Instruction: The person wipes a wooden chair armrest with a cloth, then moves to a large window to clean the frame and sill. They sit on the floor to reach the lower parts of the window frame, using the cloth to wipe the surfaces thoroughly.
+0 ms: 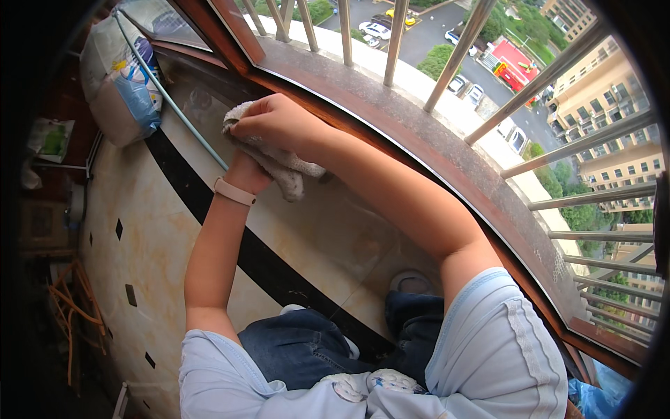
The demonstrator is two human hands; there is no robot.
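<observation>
My right hand point(282, 123) grips the upper part of a bunched whitish terry cloth point(285, 178), its fingers pinched on the fabric. Below it, my left hand point(251, 167), with a pale pink band on the wrist, is at the cloth's underside; its fingers are hidden behind the fabric, so its hold cannot be made out. The cloth's loose ends hang to the right of the left wrist. Both hands are in the air over the tiled floor, beside the wooden window frame point(366, 133).
A thin light-blue pole point(172, 102) slants from the upper left to behind my left hand. A large plastic-wrapped bundle point(118, 84) stands at upper left. Metal railing bars point(450, 57) rise outside the sill. A wooden rack-like object point(78, 309) is at far left, a blue plastic bag point(596, 390) at lower right.
</observation>
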